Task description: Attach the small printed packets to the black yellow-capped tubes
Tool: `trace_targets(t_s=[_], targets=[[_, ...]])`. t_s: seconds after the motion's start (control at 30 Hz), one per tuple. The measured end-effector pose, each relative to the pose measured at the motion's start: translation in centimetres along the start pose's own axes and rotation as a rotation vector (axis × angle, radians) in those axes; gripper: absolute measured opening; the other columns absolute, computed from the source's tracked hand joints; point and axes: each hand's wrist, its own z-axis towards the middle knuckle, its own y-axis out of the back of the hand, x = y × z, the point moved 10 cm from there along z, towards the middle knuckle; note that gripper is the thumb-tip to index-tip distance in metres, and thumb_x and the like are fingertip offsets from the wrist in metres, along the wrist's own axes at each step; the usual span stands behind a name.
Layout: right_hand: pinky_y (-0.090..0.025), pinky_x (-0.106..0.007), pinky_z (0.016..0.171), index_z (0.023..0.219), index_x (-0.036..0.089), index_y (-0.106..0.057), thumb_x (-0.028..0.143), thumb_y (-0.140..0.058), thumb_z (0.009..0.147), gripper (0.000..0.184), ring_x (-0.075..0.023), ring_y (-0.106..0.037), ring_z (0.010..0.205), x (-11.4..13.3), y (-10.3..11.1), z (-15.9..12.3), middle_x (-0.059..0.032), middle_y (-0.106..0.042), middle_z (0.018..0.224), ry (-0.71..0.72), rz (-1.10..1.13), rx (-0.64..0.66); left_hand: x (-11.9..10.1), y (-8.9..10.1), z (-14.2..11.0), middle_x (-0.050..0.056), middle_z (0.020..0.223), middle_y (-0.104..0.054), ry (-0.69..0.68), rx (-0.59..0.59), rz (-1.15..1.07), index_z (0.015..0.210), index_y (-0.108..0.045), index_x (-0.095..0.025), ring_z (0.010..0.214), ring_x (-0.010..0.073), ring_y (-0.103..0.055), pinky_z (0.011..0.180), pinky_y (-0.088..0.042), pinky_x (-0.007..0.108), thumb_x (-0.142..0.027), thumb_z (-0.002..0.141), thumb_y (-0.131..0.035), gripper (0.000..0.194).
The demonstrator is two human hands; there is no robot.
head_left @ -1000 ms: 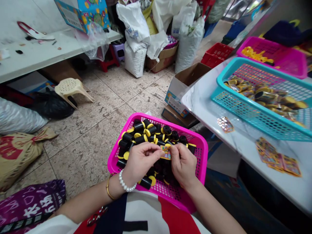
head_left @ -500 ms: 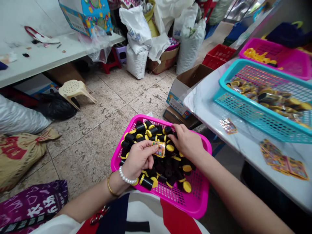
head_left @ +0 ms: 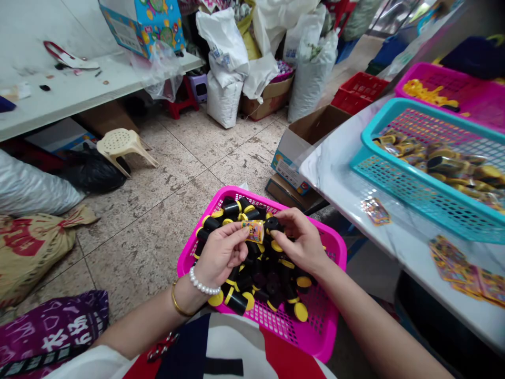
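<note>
The cylinders point(head_left: 238, 302) are black, their caps point(head_left: 301, 312) yellow, the basket point(head_left: 341, 247) pink, the wrapper point(head_left: 255, 231) multicoloured over yellow.

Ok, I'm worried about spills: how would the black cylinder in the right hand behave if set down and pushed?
The black cylinder would probably roll if laid on its side, given its round end. It seems light, as the right hand pinches it between thumb and finger.

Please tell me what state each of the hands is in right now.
Left hand: closed, holding a small printed wrapper.
Right hand: closed, holding a black cylindrical piece.
</note>
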Motion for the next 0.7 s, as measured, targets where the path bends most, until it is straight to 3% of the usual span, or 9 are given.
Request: trace_targets(t_s=[0.1, 0.2, 0.5, 0.6, 0.7], targets=[[-0.054, -0.030, 0.062, 0.111, 0.023, -0.062, 0.028, -0.059, 0.089, 0.022, -0.0170, -0.060, 0.074, -0.9, -0.5, -0.6, -0.0060, -0.057, 0.106, -0.193, 0.371, 0.039, -0.1, -0.5, 0.4, -0.002, 0.060, -0.057, 0.011, 0.001, 0.024, 0.094, -0.062, -0.012, 0.038, 0.0010, -0.041, 0.031, -0.015, 0.012, -0.029, 0.077, -0.071, 0.026], [-0.052, -0.028, 0.061, 0.116, 0.026, -0.064, 0.031, -0.062, 0.089, 0.028, -0.0135, -0.057, 0.066, -1.2, -1.2, -1.3, -0.0056, -0.059, 0.109, -0.268, 0.503, 0.081, -0.2, -0.8, 0.7, -0.004, 0.054, -0.053, 0.023, -0.006, 0.037, 0.091, -0.062, -0.012, 0.037, 0.0012, -0.039, 0.031, -0.015, 0.012, -0.029, 0.076, -0.071, 0.024], [-0.049, -0.024, 0.052, 0.118, 0.027, -0.066, 0.031, -0.072, 0.080, 0.039, -0.0123, -0.052, 0.061, -1.5, -1.4, -1.7, -0.0035, -0.060, 0.095, -0.338, 0.534, 0.079, -0.6, -1.5, 1.0, -0.005, 0.061, -0.054, 0.026, 0.016, 0.011, 0.088, -0.061, -0.013, 0.039, 0.0001, -0.040, 0.032, -0.016, 0.012, -0.029, 0.073, -0.075, 0.025], [-0.050, -0.026, 0.056, 0.120, 0.027, -0.065, 0.031, -0.067, 0.083, 0.037, -0.0151, -0.055, 0.069, -0.6, -1.0, -1.4, -0.0045, -0.058, 0.097, -0.261, 0.425, 0.093, -0.2, -1.7, 1.0, -0.005, 0.055, -0.052, 0.045, 0.050, 0.060, 0.085, -0.062, -0.013, 0.037, 0.0010, -0.038, 0.032, -0.014, 0.013, -0.032, 0.073, -0.074, 0.025], [-0.050, -0.033, 0.072, 0.115, 0.025, -0.068, 0.028, -0.064, 0.086, 0.029, -0.0195, -0.057, 0.084, 0.7, -0.9, -1.2, -0.0052, -0.058, 0.095, -0.120, 0.211, 0.127, -0.2, -1.5, 0.8, -0.005, 0.049, -0.051, 0.032, 0.066, 0.133, 0.084, -0.063, -0.013, 0.034, 0.0014, -0.034, 0.033, -0.013, 0.014, -0.036, 0.077, -0.070, 0.026]])
